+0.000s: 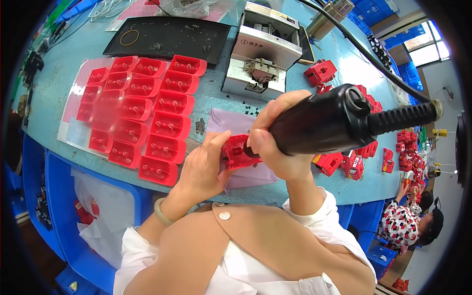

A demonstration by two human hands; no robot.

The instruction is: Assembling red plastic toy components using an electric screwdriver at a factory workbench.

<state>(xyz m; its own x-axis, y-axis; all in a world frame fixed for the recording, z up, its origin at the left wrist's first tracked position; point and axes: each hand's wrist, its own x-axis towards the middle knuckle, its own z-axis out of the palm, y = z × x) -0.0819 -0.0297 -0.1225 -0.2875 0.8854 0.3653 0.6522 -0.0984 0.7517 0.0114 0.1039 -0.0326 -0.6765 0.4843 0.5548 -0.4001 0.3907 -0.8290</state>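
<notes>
My right hand (285, 142) is wrapped round a black electric screwdriver (319, 120), whose corded end points right. Its tip end meets a red plastic housing (237, 151), and my fingers hide the bit. My left hand (204, 164) grips that housing from the left, thumb below and fingers above. Beneath the housing lies a pale purple cloth (255, 179). Left of my hands, several red plastic shells (170, 124) stand in rows, open side up, with small clear parts inside.
A white screw feeder (263, 54) stands behind my hands, beside a black mat (167, 39) with small screws and a rubber band. More red housings (353, 164) lie to the right. A blue bin (93, 216) hangs at the table's near left edge. Far right, a person (405, 221) works.
</notes>
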